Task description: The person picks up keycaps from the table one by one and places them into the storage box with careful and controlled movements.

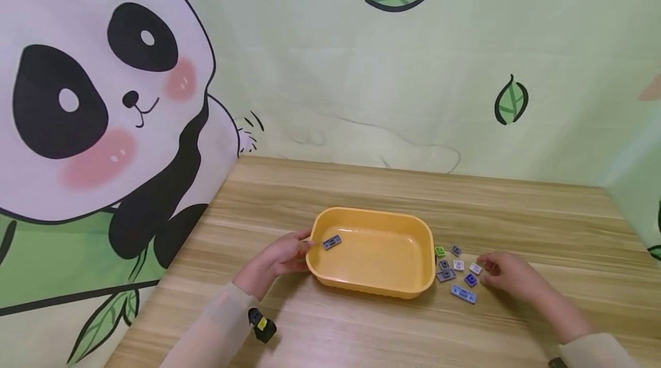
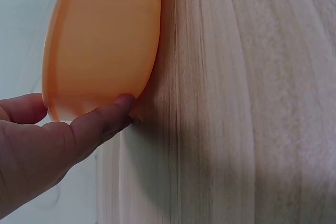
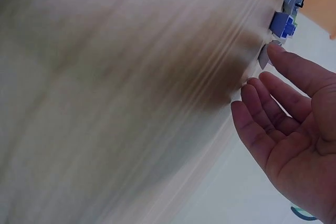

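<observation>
A yellow plastic basin (image 1: pixel 372 292) sits on the table with one grey building brick (image 1: pixel 332 242) lying inside at its left. My left hand (image 1: pixel 281 254) holds the basin's left end; the left wrist view shows its fingertips on the outer wall and rim. Right of the basin lies a loose group of small bricks: white (image 1: pixel 458 265), dark blue (image 1: pixel 470 279), green (image 1: pixel 440 251), grey (image 1: pixel 446 274) and a long light-blue one (image 1: pixel 463 294). My right hand (image 1: pixel 508 276) reaches in from the right, thumb and fingertips apart, beside a white brick (image 1: pixel 475 268); whether they touch it is unclear.
The wooden table (image 1: pixel 361 333) runs back to a pale green wall cloth (image 1: pixel 320 69) printed with leaves and a panda (image 1: pixel 206 127). By the left cuff is a small black device (image 1: pixel 262 325) with a yellow mark.
</observation>
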